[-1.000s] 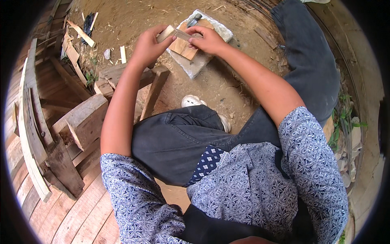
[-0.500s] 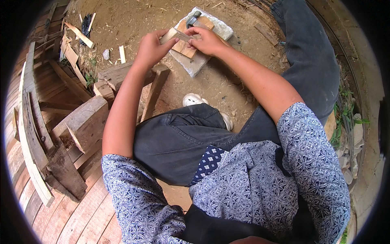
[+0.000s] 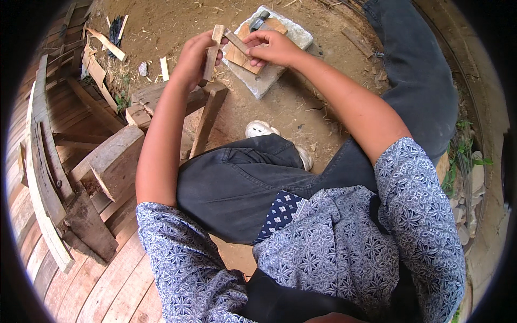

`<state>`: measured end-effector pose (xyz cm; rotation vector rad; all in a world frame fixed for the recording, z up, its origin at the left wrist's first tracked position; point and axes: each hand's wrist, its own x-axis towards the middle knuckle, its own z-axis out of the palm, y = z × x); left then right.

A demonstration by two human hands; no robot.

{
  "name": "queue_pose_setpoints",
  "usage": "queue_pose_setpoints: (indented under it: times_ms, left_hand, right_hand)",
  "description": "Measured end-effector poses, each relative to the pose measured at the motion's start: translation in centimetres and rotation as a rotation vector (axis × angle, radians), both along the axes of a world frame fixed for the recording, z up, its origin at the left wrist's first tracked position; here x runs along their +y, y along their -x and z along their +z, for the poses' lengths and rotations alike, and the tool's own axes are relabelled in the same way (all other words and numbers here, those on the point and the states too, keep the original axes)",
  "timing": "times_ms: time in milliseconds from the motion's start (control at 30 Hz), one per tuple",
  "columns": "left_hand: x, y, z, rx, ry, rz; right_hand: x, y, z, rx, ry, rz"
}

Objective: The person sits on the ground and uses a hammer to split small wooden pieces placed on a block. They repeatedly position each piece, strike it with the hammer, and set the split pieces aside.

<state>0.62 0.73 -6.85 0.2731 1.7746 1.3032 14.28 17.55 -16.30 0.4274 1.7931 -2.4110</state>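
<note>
So you've got a narrow wood block (image 3: pixel 212 58) in your left hand (image 3: pixel 191 60), fingers wrapped around it, and a thin wooden strip (image 3: pixel 235 41) pinched between your right hand (image 3: pixel 273 49)'s fingers. Its tip's right by the block, can't tell if touching. Beyond, a hammer (image 3: pixel 259 21) sits on a flat board (image 3: pixel 235 56) on a pale slab (image 3: pixel 261 85).

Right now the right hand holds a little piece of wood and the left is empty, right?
Not quite: the left hand isn't empty. The head view shows it holding a wooden strip. The right hand does hold a piece of wood.
</note>
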Motion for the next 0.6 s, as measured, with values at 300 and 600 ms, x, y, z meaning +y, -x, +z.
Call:
queue_pose_setpoints:
  times_ms: [300, 600]
  left_hand:
    - [1.8, -1.3, 0.9, 0.277, -0.035, -0.164]
    - [0.3, -0.6, -2.7, 0.401, -0.096, -0.207]
  right_hand:
    - [3.0, 0.1, -1.6, 0.168, -0.461, -0.242]
    - [6.1, 1.0, 2.2, 0.233, -0.242, -0.17]
